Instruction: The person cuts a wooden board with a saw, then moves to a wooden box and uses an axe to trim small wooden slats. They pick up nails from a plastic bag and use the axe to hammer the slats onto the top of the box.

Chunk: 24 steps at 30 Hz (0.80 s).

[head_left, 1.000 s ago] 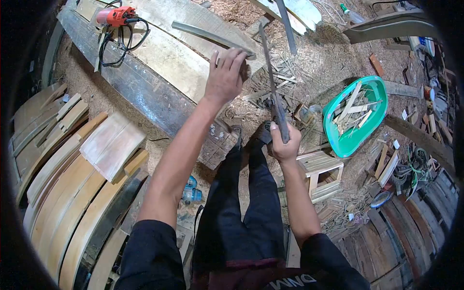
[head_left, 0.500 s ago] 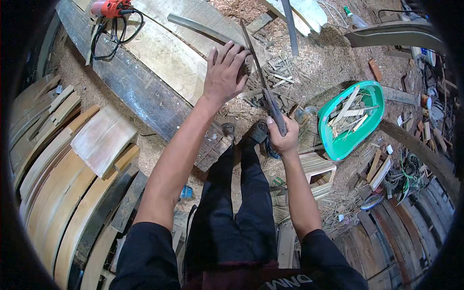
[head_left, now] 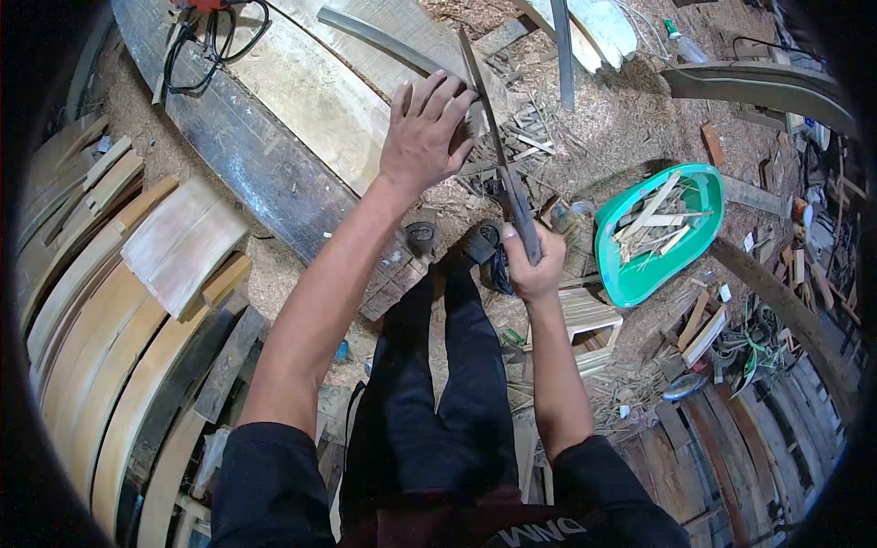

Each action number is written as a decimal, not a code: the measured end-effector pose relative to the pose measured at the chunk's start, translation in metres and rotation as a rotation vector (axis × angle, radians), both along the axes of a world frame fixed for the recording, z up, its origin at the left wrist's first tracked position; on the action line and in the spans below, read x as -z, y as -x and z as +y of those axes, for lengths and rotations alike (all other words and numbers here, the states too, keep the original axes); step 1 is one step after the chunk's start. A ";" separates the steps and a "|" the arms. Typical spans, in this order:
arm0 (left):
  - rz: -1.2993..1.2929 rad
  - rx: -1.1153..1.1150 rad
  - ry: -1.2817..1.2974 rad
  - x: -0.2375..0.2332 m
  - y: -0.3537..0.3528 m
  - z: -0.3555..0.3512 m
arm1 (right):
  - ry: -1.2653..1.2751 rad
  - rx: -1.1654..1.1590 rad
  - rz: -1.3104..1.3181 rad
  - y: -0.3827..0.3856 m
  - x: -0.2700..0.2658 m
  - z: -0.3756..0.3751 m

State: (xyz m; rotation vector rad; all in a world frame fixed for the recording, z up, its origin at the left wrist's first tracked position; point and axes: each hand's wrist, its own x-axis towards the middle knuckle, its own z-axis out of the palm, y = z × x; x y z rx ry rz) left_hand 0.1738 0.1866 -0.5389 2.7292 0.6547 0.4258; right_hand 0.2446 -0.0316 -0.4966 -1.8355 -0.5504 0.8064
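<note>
My right hand (head_left: 534, 260) is closed around the dark handle of a long, narrow blade that looks like a handsaw (head_left: 486, 100); its teeth cannot be made out. The blade points away from me and crosses just right of my left fingers. My left hand (head_left: 427, 132) lies palm down with fingers spread, on or against the near end of a thin grey-brown wood strip (head_left: 375, 38). That strip rests across pale planks (head_left: 306, 96) on a long dark timber (head_left: 233, 151). Whatever is under my left palm is hidden.
Right of my legs stands a green tub (head_left: 607, 265) of wood scraps. A slatted wooden crate (head_left: 585, 320) is near my right foot. Curved boards (head_left: 100, 356) are stacked at left. A red power tool (head_left: 208, 4) with a black cord lies at top left. Sawdust and offcuts cover the floor.
The view has shifted slightly. My right hand and the handsaw have drawn back a little toward me, while my left hand keeps its spread pose on the strip.
</note>
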 end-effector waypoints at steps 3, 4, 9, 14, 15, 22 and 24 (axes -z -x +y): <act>0.002 0.006 -0.002 -0.003 -0.002 0.002 | 0.004 0.031 -0.022 0.009 -0.006 -0.001; 0.006 0.005 0.004 -0.003 -0.001 0.001 | -0.005 0.032 -0.022 0.007 -0.002 0.000; -0.085 -0.074 0.129 0.005 -0.010 0.017 | 0.000 0.039 0.000 0.005 0.005 0.000; -0.169 -0.653 0.018 0.016 -0.070 0.043 | -0.004 0.028 0.009 0.005 0.002 0.002; -0.025 -0.659 -0.001 0.021 -0.073 0.042 | 0.002 0.033 0.011 0.004 -0.002 0.004; 0.054 -0.652 -0.053 0.028 -0.072 0.045 | 0.015 0.020 -0.075 0.009 -0.013 -0.010; 0.052 -0.641 -0.049 0.027 -0.072 0.044 | 0.048 0.018 -0.022 0.005 -0.007 -0.005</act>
